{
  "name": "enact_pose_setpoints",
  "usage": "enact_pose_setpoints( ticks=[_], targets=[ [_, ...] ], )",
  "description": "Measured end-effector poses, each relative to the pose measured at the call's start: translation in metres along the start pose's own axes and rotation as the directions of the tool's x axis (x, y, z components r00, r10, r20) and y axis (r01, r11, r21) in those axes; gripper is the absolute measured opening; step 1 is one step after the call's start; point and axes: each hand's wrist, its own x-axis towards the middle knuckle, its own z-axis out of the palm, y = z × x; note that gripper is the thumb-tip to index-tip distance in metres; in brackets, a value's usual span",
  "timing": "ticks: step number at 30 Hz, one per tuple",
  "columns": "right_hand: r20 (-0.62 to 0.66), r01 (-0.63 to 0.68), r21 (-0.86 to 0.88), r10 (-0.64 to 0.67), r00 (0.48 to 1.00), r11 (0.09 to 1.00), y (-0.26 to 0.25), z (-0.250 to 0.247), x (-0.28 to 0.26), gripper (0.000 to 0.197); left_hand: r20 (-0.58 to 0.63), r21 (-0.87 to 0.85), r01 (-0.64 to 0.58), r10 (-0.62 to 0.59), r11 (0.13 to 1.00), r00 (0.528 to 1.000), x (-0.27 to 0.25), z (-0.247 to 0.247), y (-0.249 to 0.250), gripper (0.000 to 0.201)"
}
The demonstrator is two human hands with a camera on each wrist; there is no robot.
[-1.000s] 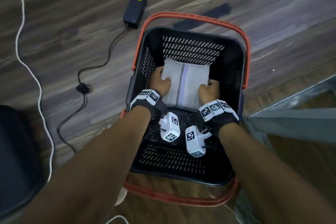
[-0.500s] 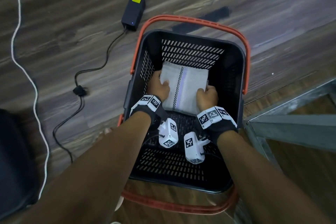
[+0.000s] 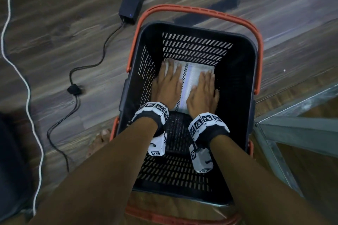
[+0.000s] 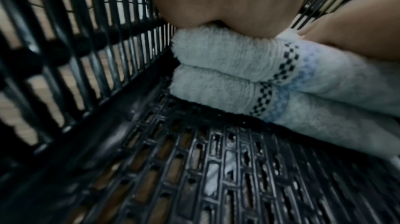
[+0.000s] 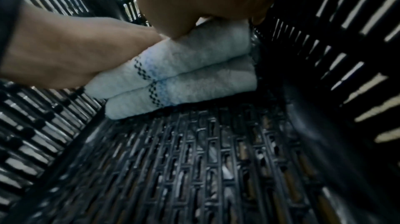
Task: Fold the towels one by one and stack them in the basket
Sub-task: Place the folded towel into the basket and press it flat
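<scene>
A dark wood-plank floor (image 3: 54, 33) carries everything here. Toward its far edge lies a black power adapter (image 3: 132, 2) with a yellow label on top and a small blue light on its near end. A black cable (image 3: 87, 67) runs from it in loose curves toward the near left, passing through a small black lump on the way. A white cord (image 3: 27, 86) snakes along the left edge. At the right edge stands a grey metal frame (image 3: 292, 124). A dark blurred object (image 3: 12, 170) fills the near-left corner.
</scene>
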Motion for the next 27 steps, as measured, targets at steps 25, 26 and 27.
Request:
enact_pose_setpoints(
  ticks=[25, 26, 27],
  targets=[
    [0.498, 0.045, -0.182, 0.053, 0.866, 0.982, -0.042, -0.167, -0.06, 0.03, 0.419, 0.347, 0.073, -0.224, 0.935, 0.88, -0.063, -0.166, 0.083, 0.029],
    [0.472, 0.069, -0.165, 0.018, 0.881, 0.984, -0.046, -0.188, -0.068, 0.029, 0.396, 0.329, 0.082, -0.216, 0.941, 0.893, -0.072, -0.189, 0.093, 0.032],
    [0.44, 0.087, -0.152, -0.012, 0.898, 0.984, -0.051, -0.213, -0.075, 0.027, 0.361, 0.304, 0.084, -0.196, 0.949, 0.912, -0.079, -0.213, 0.104, 0.034]
  ],
)
